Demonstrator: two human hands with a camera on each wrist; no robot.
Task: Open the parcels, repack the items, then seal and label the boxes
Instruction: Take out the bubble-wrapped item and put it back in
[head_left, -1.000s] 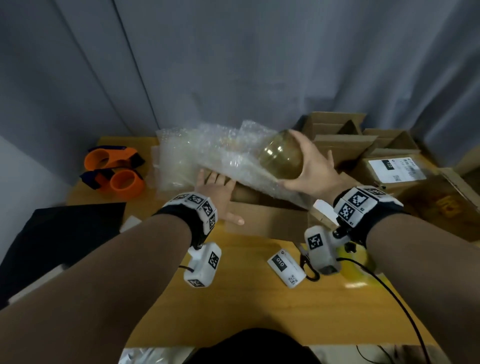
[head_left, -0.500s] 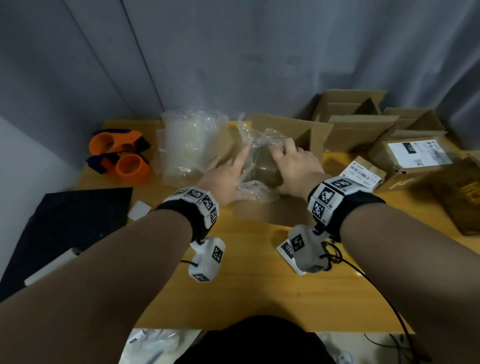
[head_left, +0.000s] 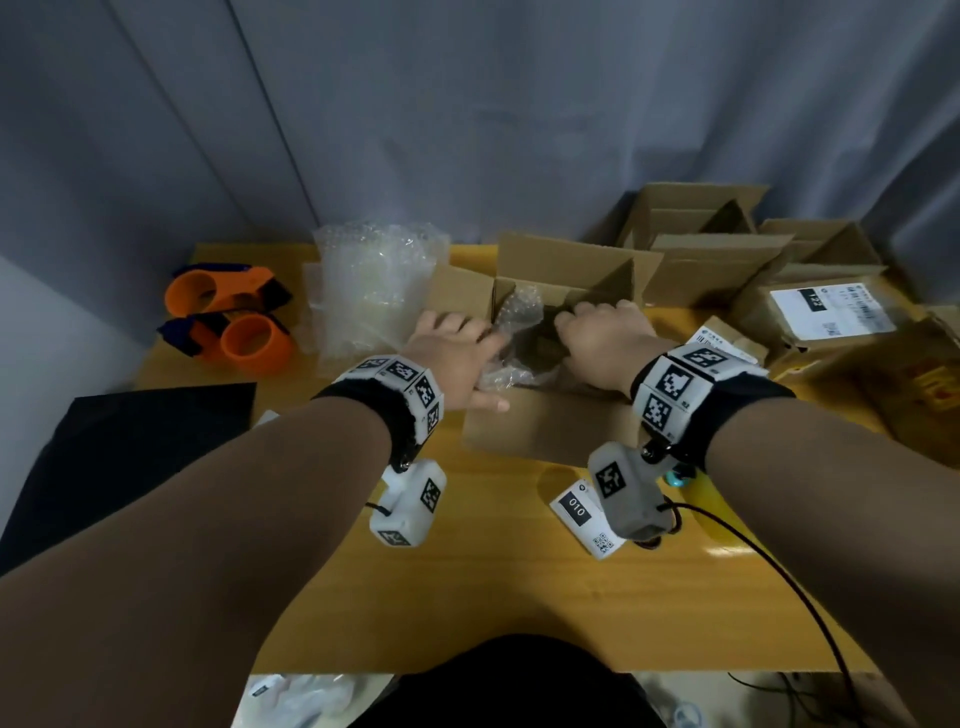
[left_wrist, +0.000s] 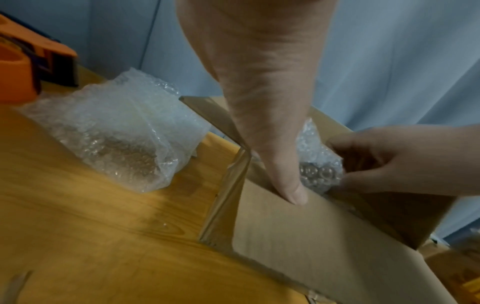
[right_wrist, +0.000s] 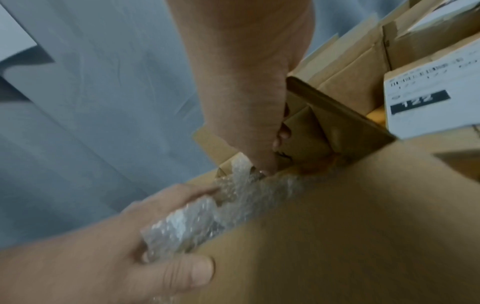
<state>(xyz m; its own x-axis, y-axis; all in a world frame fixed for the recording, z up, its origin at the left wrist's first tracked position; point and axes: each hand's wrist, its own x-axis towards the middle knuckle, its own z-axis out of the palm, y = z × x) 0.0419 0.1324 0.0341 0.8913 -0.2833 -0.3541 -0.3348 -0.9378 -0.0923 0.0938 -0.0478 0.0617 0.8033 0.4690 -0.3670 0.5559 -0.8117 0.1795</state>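
An open cardboard box (head_left: 545, 434) stands mid-table with its flaps spread. Inside it lies a brownish item in bubble wrap (head_left: 519, 322), mostly hidden by the hands. My left hand (head_left: 462, 348) reaches in at the box's left front corner. Its fingers curl over the wrap (right_wrist: 233, 197) while the thumb (left_wrist: 288, 181) lies on the front wall (left_wrist: 311, 236). My right hand (head_left: 597, 332) is down in the box on the right. There its curled fingers (left_wrist: 369, 152) and thumb grip the wrapped item (left_wrist: 317, 170).
A loose heap of bubble wrap (head_left: 374, 286) sits left of the box, and two orange tape dispensers (head_left: 234, 322) lie beyond it. Open and labelled cartons (head_left: 810, 306) crowd the right rear. A "010" label (head_left: 576, 512) lies near the front; a black mat (head_left: 119, 447) is at left.
The right hand has carried the wrapped item down from above the box into it. The left hand has moved from the box's front flap onto the wrap.
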